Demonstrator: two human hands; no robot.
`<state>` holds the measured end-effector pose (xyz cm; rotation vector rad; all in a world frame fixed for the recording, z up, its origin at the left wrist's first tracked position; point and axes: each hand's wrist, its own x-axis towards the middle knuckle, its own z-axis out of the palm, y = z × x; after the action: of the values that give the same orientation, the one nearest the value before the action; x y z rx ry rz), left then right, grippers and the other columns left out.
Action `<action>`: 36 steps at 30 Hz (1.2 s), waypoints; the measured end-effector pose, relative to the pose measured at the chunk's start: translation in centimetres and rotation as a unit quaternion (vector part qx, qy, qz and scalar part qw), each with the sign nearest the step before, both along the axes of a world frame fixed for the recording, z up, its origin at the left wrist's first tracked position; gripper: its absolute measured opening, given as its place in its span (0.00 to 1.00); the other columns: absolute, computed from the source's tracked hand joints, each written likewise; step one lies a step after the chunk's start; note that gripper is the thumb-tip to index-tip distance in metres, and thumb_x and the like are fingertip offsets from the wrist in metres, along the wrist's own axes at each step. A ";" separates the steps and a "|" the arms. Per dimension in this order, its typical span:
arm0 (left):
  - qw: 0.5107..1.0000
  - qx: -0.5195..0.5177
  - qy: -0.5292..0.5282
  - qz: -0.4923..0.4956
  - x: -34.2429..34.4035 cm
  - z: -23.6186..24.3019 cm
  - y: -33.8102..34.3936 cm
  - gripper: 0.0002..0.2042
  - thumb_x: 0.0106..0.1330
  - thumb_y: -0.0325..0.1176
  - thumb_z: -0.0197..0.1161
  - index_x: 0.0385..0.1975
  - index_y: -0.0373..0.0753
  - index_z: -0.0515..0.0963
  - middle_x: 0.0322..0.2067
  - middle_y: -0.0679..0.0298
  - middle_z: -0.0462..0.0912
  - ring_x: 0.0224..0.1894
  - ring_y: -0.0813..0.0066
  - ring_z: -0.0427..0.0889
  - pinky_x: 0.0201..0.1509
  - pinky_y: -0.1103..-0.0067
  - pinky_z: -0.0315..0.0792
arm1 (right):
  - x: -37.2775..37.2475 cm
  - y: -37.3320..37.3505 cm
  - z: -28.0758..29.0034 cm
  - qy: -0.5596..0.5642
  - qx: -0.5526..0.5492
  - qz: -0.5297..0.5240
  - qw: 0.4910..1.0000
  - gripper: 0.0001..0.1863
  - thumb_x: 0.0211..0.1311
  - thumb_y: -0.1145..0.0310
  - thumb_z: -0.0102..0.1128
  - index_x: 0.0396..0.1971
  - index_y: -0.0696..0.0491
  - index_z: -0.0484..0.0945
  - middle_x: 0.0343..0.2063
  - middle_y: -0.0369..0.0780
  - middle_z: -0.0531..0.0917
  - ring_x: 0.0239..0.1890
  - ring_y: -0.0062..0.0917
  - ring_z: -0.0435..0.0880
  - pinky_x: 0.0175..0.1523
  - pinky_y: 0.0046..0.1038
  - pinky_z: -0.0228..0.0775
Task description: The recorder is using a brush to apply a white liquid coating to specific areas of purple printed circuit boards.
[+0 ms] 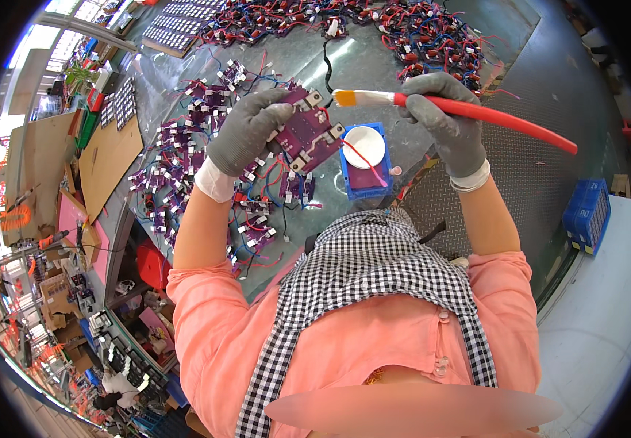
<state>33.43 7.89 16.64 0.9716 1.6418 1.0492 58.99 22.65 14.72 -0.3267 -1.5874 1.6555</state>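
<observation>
My left hand [249, 131], in a grey glove, grips a purple circuit board [306, 131] with metal tabs at its corners and red wires trailing from it. My right hand [447, 124], also gloved, holds a long red-handled brush [505, 118]; its yellow-tipped bristles [352, 97] hover near the board's upper right corner. Below the brush, a white round container [366, 143] sits in a blue plastic box [385, 182] beside the board.
Wired purple boards [184, 131] are heaped on the metal table [315, 197], with more piled along its far edge [432, 40]. Cardboard sheets [111, 168] lie at left, past a red stool [152, 263]. A blue crate [585, 215] stands at right. Another person [114, 390] is at lower left.
</observation>
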 end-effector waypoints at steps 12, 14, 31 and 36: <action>0.996 -0.007 0.074 -0.046 2.0 2.0 -1.9 0.20 0.65 0.41 0.53 0.50 0.31 0.76 0.24 0.69 0.78 0.20 0.87 0.73 0.22 0.86 0.67 | -0.1 -2.0 2.1 -0.054 0.147 -0.014 0.988 0.07 0.53 0.79 0.61 0.34 0.60 0.80 0.32 0.37 0.83 0.32 0.16 0.81 0.40 0.19 0.75; 0.998 -0.021 0.056 -0.017 2.0 1.8 -1.9 0.23 0.63 0.41 0.57 0.54 0.31 0.74 0.27 0.68 0.78 0.21 0.84 0.73 0.21 0.86 0.67 | -0.2 -2.1 2.0 -0.048 0.128 -0.002 0.991 0.07 0.53 0.79 0.61 0.34 0.59 0.81 0.32 0.36 0.83 0.32 0.15 0.81 0.39 0.18 0.74; 0.995 0.020 0.021 0.092 1.8 1.5 -3.3 0.20 0.63 0.38 0.55 0.49 0.29 0.76 0.22 0.68 0.78 0.17 0.85 0.73 0.16 0.85 0.65 | 0.9 -3.4 0.4 -0.074 0.032 0.050 0.995 0.05 0.56 0.76 0.62 0.34 0.58 0.80 0.27 0.34 0.82 0.30 0.14 0.80 0.34 0.17 0.74; 0.996 0.037 0.028 0.077 1.1 0.9 -3.6 0.20 0.62 0.37 0.55 0.49 0.29 0.77 0.23 0.67 0.79 0.16 0.85 0.73 0.15 0.86 0.65 | 0.3 -2.7 0.3 -0.089 0.061 0.035 0.994 0.06 0.56 0.78 0.58 0.34 0.60 0.79 0.26 0.36 0.81 0.30 0.15 0.80 0.36 0.18 0.74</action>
<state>34.56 4.32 17.57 0.9414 1.7567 1.2028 59.30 19.92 15.04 -0.3670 -1.8420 1.6099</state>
